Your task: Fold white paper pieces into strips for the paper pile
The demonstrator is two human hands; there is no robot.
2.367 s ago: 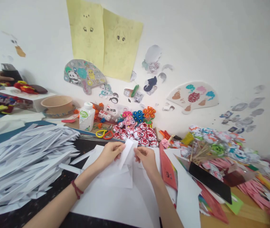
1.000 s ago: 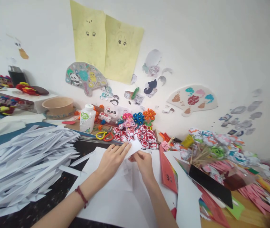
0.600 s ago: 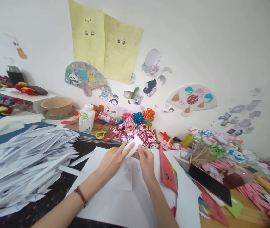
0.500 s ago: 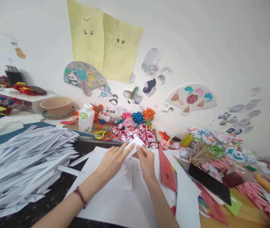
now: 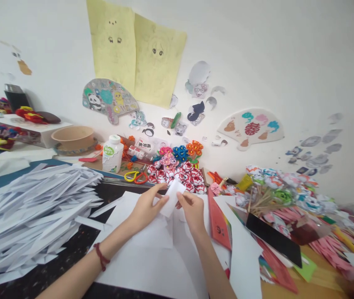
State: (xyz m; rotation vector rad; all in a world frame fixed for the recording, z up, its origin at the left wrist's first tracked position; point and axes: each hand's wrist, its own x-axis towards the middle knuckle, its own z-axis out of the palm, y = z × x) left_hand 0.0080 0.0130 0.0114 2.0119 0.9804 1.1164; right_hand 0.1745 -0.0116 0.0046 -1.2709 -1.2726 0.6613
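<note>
A small folded piece of white paper point(image 5: 172, 197) is held up off the table between both hands. My left hand point(image 5: 147, 207) pinches its left edge with thumb and fingers closed. Its right edge is pinched by the closed fingers of my right hand point(image 5: 191, 209). A red cord bracelet point(image 5: 101, 257) sits on my left wrist. Under the hands lie loose white paper sheets point(image 5: 152, 257) on the dark tabletop.
A big heap of folded white paper strips point(image 5: 30, 211) fills the left. Behind the hands are a white glue bottle point(image 5: 112, 153), yellow-red scissors point(image 5: 135, 176), paper flowers point(image 5: 178, 168) and a cardboard bowl point(image 5: 72, 136). Red card point(image 5: 218, 224), a black slab point(image 5: 273, 238) and coloured paper crafts point(image 5: 289, 193) lie at right.
The paper was pressed down flat under my left hand's outstretched fingers; now both hands have lifted it and pinch it by its edges. The other person's hand at far left is gone.
</note>
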